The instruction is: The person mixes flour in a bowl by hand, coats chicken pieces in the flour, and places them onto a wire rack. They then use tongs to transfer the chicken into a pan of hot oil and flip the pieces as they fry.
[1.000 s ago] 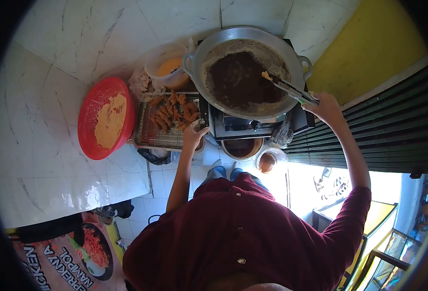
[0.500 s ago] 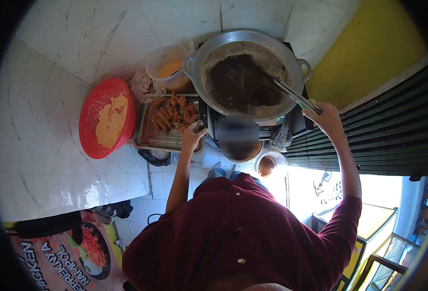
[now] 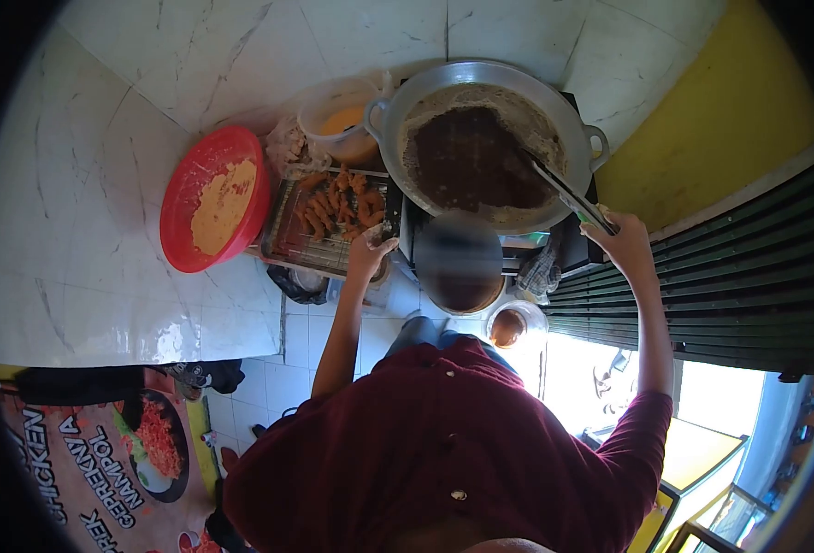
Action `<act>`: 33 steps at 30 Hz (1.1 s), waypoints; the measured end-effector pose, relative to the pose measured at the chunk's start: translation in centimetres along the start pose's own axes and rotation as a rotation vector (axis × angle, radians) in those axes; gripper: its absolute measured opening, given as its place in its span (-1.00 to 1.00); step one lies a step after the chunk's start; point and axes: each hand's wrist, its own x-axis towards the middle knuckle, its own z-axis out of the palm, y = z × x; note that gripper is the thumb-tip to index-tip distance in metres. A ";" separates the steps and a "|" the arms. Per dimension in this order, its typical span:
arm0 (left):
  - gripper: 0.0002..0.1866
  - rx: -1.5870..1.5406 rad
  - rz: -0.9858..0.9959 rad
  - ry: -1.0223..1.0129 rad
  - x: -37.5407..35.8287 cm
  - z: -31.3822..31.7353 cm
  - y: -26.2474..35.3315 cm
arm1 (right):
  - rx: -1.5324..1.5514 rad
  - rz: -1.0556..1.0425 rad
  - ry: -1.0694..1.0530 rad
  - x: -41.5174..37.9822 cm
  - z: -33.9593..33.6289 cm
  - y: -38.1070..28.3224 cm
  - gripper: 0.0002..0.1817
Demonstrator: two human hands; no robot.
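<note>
My right hand (image 3: 617, 237) grips metal tongs (image 3: 564, 192) whose tips reach into the dark oil of a big metal wok (image 3: 495, 143) on a stove. No food shows between the tong tips. My left hand (image 3: 370, 253) rests on the near edge of a wire rack tray (image 3: 287, 241) that carries several orange fried pieces (image 3: 344, 205). I wear a maroon shirt (image 3: 453, 442).
A red bowl (image 3: 186, 198) of yellow crumbs sits left of the tray. A plastic tub of orange batter (image 3: 341, 120) stands behind it. White marble wall, tiled floor, small bowl (image 3: 510, 324) below the stove, green shutter at right, printed banner lower left.
The tongs held a yellow piece above the oil a second ago; now their tips are lower in the wok with no piece visible. My view has shifted slightly.
</note>
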 end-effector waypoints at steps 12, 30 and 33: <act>-0.61 0.090 0.051 0.187 -1.0 0.6 -0.6 | 0.113 -0.059 0.028 0.7 1.1 -3.7 -0.58; -0.58 0.335 -0.140 0.285 -7.2 -21.1 -6.6 | 0.713 -0.136 -0.232 -3.0 29.8 -22.6 -0.61; -0.51 0.387 -0.202 0.353 -7.1 -23.1 -8.1 | 0.598 -0.124 -0.277 -2.9 33.8 -25.4 -0.58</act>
